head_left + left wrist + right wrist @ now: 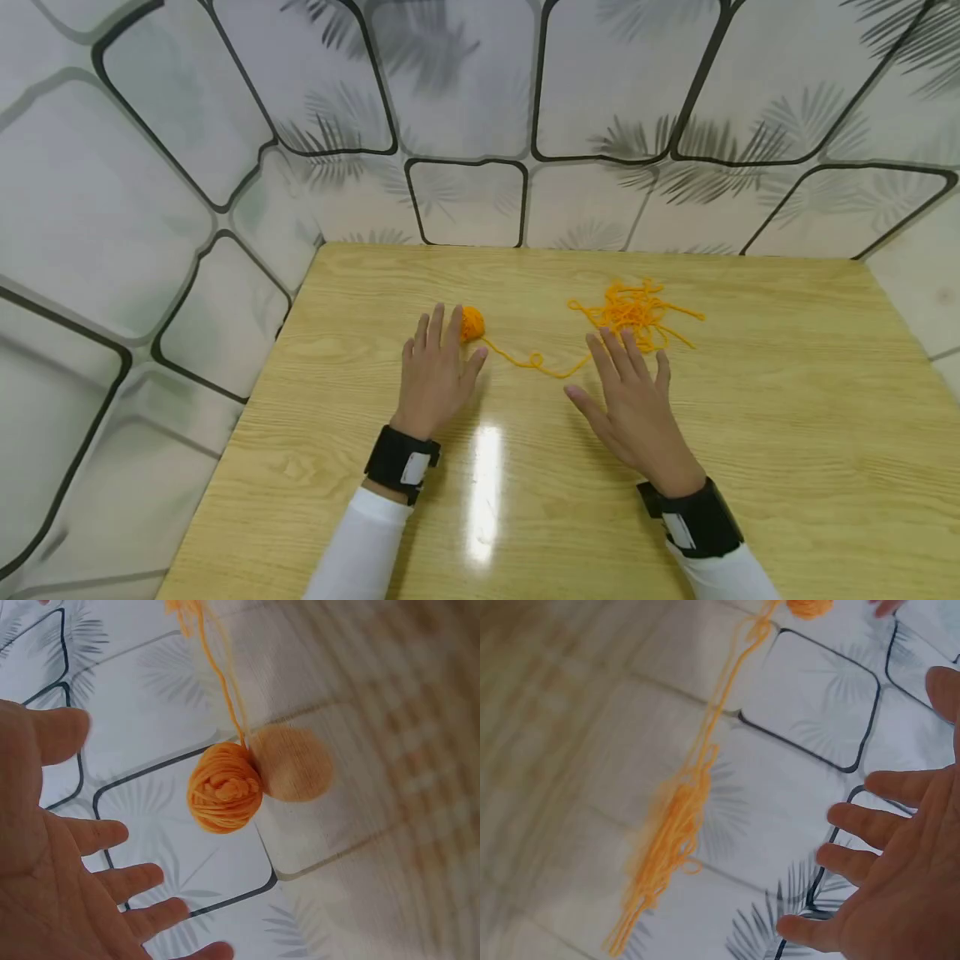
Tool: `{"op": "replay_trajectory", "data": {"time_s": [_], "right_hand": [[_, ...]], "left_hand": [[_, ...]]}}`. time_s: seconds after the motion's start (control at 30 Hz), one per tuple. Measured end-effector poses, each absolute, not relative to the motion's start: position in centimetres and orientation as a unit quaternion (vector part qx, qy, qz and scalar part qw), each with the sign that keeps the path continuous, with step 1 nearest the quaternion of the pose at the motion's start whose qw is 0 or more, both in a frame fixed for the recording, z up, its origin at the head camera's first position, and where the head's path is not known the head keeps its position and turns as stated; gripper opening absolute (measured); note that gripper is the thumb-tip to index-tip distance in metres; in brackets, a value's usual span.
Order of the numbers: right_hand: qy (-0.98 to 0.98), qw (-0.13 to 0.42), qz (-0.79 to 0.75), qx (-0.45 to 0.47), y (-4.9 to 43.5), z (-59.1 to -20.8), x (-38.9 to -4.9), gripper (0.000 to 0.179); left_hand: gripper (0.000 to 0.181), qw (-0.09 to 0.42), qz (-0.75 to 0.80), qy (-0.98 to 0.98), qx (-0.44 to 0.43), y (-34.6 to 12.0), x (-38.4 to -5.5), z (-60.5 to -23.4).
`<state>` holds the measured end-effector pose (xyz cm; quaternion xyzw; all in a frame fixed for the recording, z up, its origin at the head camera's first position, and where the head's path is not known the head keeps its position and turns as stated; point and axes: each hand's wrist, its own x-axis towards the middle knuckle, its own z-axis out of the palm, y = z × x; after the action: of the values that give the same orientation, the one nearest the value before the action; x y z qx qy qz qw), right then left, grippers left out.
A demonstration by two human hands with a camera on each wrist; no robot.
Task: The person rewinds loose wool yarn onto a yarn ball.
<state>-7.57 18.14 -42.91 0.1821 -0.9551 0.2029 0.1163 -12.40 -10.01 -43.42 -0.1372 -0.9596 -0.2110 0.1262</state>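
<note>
An orange ball of yarn (472,323) sits on the table, partly behind the fingers of my left hand (433,375) in the head view. The left wrist view shows the whole yarn ball (224,787), apart from the spread left hand (75,877). A strand of yarn (536,361) runs from it with a small loop toward a loose orange tangle of yarn (637,310) on the right. My right hand (637,408) is held with fingers extended just in front of that tangle. In the right wrist view the tangle (667,840) lies apart from the right hand (900,862). Both hands hold nothing.
The wooden table (787,417) reaches back to a wall (465,200) with dark outlined panels and leaf patterns. A similar wall (97,217) stands along the left side. A bright light reflection crosses the tabletop between the forearms.
</note>
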Motion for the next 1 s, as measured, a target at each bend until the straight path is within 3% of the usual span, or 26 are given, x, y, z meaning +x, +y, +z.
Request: {"op": "replay_trajectory", "data": {"time_s": [0.1,0.33,0.43,0.7,0.87,1.0], "right_hand": [[-0.953,0.102,0.21,0.195,17.2,-42.4,-8.3,0.067],[-0.943,0.037,0.252,0.214,14.2,-41.6,-10.7,0.05],[-0.938,0.011,0.269,0.217,12.9,-41.7,-12.2,0.044],[-0.925,-0.057,0.322,0.192,10.3,-42.2,-14.5,0.049],[-0.898,-0.062,0.399,0.176,9.7,-41.9,-14.5,0.064],[-0.849,-0.062,0.495,0.175,9.8,-41.6,-14.3,0.056]], "left_hand": [[0.067,0.118,-0.218,-0.96,-0.133,-10.1,-14.1,-43.6],[0.068,0.007,-0.268,-0.961,-0.069,-10.1,-17.0,-43.6],[0.067,-0.019,-0.273,-0.961,-0.052,-9.7,-17.7,-43.8],[0.055,-0.031,-0.316,-0.947,-0.052,-8.8,-18.6,-44.0],[0.051,-0.025,-0.427,-0.899,-0.092,-8.4,-17.5,-42.1],[0.05,-0.031,-0.52,-0.843,-0.134,-8.1,-16.3,-39.7]]}}
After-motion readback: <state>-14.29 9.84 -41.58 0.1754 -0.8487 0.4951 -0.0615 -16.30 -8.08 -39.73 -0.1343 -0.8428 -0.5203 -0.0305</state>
